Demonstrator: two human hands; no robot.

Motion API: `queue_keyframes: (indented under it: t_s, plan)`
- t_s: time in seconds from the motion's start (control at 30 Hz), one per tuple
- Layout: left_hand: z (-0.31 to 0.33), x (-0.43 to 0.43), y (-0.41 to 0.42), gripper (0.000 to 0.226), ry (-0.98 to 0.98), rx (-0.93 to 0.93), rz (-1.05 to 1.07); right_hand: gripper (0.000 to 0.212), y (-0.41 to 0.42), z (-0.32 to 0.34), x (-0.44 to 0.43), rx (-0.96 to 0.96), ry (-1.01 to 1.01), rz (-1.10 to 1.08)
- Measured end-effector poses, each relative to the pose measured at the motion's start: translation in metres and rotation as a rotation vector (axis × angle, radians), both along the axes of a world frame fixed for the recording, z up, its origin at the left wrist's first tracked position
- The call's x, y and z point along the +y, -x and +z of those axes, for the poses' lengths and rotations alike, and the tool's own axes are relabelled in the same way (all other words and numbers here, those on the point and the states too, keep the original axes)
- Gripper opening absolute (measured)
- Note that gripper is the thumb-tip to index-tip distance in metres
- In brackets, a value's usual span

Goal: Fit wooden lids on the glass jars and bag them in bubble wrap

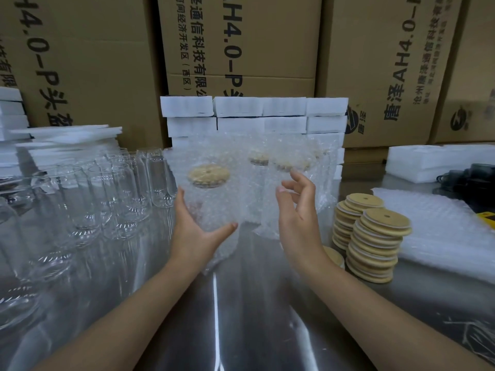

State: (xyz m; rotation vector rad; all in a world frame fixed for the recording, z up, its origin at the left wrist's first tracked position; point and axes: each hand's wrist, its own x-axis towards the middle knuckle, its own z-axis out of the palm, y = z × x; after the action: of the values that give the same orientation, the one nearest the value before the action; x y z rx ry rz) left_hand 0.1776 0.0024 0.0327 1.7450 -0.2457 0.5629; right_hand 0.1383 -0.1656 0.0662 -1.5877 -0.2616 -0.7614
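left arm: bare, stretched forward | left hand (pixel 195 234): curled round the wrapped jar (pixel 211 202) from below, thumb stuck out | right arm: bare, stretched forward | right hand (pixel 300 210): lifted, palm turned left, fingers loose, holding nothing

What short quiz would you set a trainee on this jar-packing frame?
1. True or false: the left hand holds a bubble-wrapped jar with its wooden lid on.
2. The stacks of loose lids stand on the person's: A) left B) right C) lap.
3. Fill in: the bare glass jars stand to the person's ____.
Key: 1 true; 2 B; 3 left.
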Motion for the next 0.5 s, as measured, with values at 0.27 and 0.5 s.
queue_keyframes:
  t_s: [0.27, 0.5]
  plan:
    - [0.003, -0.01, 0.012, 0.115, -0.117, -0.008, -0.186, 0.064, 0.011, -0.011, 0.013, 0.003, 0.465, -0.087]
    - [0.001, 0.005, 0.003, 0.098, -0.222, 0.074, -0.243, 0.072, 0.008, -0.013, 0.013, -0.007, 0.579, -0.122]
